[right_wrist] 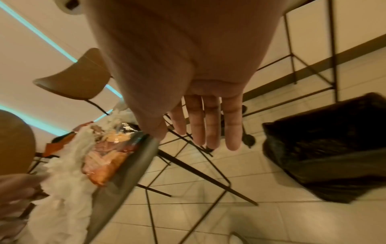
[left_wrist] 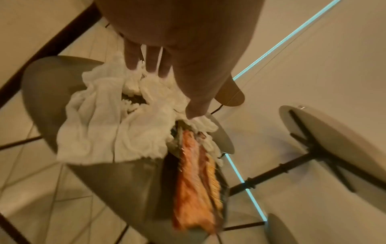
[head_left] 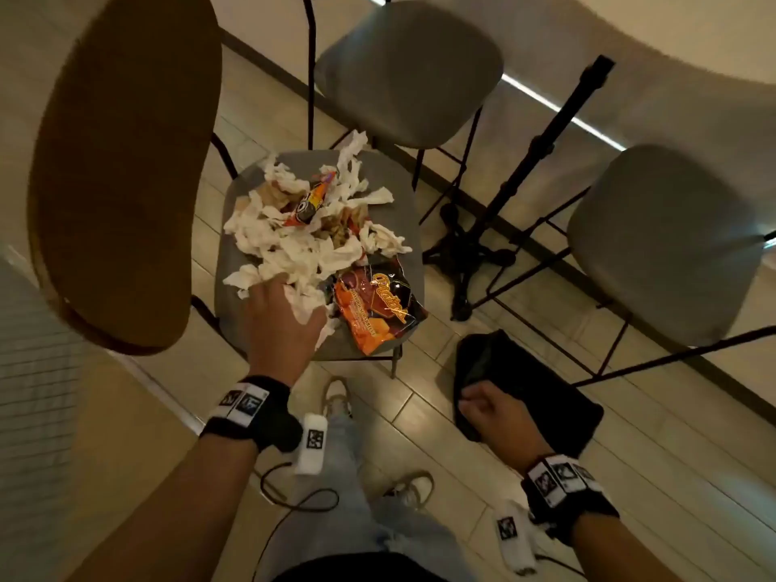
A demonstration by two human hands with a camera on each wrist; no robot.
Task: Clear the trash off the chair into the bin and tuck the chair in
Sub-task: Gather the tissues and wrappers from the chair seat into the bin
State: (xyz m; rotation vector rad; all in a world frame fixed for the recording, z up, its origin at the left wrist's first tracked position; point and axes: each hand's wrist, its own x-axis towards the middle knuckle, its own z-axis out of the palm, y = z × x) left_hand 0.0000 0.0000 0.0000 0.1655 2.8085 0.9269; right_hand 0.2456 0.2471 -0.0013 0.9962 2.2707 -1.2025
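Observation:
The chair's grey seat point(head_left: 235, 262) holds a heap of crumpled white tissues point(head_left: 294, 245), a cone-shaped wrapper point(head_left: 313, 199) and an orange snack bag point(head_left: 373, 308) at its near right edge. My left hand point(head_left: 285, 300) reaches onto the near side of the heap. In the left wrist view its straight fingers point(left_wrist: 152, 61) and thumb touch the tissues point(left_wrist: 100, 118), beside the snack bag point(left_wrist: 194, 189). My right hand point(head_left: 483, 409) hovers over the black-lined bin point(head_left: 546, 396) on the floor. The right wrist view shows its fingers point(right_wrist: 208, 128) straight and empty, with the bin point(right_wrist: 325, 148) just beyond.
The chair's brown backrest point(head_left: 126, 161) looms at the left. Two grey stools point(head_left: 411, 73) point(head_left: 663, 245) and a black tripod stand point(head_left: 525, 170) crowd the space behind and to the right. A pale counter point(head_left: 693, 35) runs along the top right. My shoes point(head_left: 336, 396) stand before the chair.

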